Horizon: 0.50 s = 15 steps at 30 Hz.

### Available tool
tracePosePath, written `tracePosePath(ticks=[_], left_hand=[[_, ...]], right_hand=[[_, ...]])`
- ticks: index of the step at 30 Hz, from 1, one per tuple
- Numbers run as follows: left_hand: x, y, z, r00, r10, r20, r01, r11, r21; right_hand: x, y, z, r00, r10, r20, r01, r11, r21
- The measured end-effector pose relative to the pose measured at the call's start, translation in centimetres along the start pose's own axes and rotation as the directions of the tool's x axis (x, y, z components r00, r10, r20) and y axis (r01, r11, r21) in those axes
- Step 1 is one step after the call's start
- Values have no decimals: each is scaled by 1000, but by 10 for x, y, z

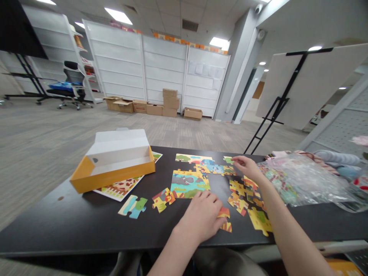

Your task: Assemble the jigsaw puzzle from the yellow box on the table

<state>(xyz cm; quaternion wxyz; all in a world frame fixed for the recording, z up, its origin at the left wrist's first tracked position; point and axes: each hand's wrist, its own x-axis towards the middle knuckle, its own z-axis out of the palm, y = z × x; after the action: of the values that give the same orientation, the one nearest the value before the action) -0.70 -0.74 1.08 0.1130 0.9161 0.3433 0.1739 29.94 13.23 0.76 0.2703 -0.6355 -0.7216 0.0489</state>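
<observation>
My right hand (245, 167) reaches to the far side of the black table, its fingertips closed at the right edge of a green puzzle piece (227, 160). My left hand (203, 215) rests low on the table with its thumb apart from the fingers, just below a joined puzzle section (188, 183) showing a hippo and a crocodile. Beside its thumb, an orange piece (225, 224) is partly covered. Behind the hippo section runs a joined strip (214, 167) with a blue elephant. Several loose yellow pieces (238, 200) lie under and left of my right forearm.
On the left, an open yellow box (115, 177) sits on a printed picture sheet (122, 190). Nearer lie a blue-green piece (133, 207) and a lion piece (163, 199). Clear plastic bags (307, 180) crowd the table's right end. A board on a black stand (283, 101) rises behind.
</observation>
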Motion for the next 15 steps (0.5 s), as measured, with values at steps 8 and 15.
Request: tracePosePath(ticks=[8, 15], left_hand=[[1, 1, -5, 1000, -15, 23, 15, 1000, -14], [1, 1, -3, 1000, -13, 26, 13, 1000, -1]], right_hand=[[43, 6, 23, 976, 204, -75, -217, 933, -286], [44, 11, 40, 943, 321, -85, -331, 883, -334]])
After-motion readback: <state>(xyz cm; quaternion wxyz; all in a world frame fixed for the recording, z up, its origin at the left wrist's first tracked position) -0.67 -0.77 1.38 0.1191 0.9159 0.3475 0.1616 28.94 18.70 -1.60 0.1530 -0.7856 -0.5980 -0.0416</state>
